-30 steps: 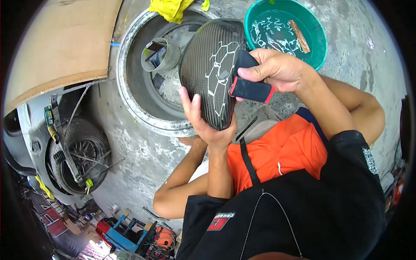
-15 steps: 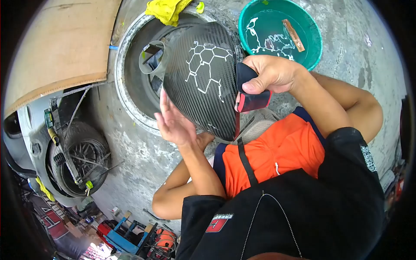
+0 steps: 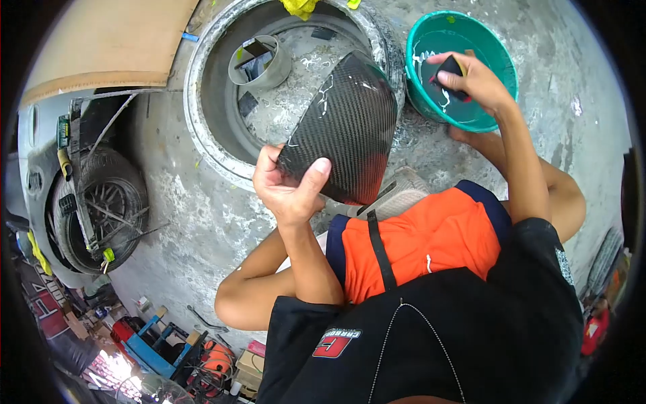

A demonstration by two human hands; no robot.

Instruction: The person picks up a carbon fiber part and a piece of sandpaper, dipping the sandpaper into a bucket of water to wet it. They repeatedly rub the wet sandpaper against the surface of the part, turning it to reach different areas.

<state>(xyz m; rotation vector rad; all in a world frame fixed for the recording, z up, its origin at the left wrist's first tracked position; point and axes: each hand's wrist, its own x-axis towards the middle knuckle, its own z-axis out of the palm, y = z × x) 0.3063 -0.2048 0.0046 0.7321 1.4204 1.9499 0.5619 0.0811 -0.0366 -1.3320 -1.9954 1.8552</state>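
My left hand [image 3: 288, 183] grips the lower left edge of a curved, glossy black carbon-fibre panel [image 3: 346, 128], thumb on its face and fingers behind. The panel is tilted over the near right side of a large round tub [image 3: 200, 128]. My right hand [image 3: 481, 84] is over the green basin [image 3: 461, 123], closed around a small black-and-red pad [image 3: 451, 67]. Water with white glare fills the basin, and my right hand covers part of it.
A small round container [image 3: 272, 75] with dark pieces stands inside the tub. A yellow cloth [image 3: 299, 7] hangs on its far rim. To the left are a wooden board [image 3: 101, 47] and a spoked wheel [image 3: 101, 205]. Tools and cables [image 3: 214, 363] lie at lower left.
My right hand has moved from the panel's right edge to over the basin with the pad. My left hand now grips the panel, which has turned; its bright reflections have shifted.
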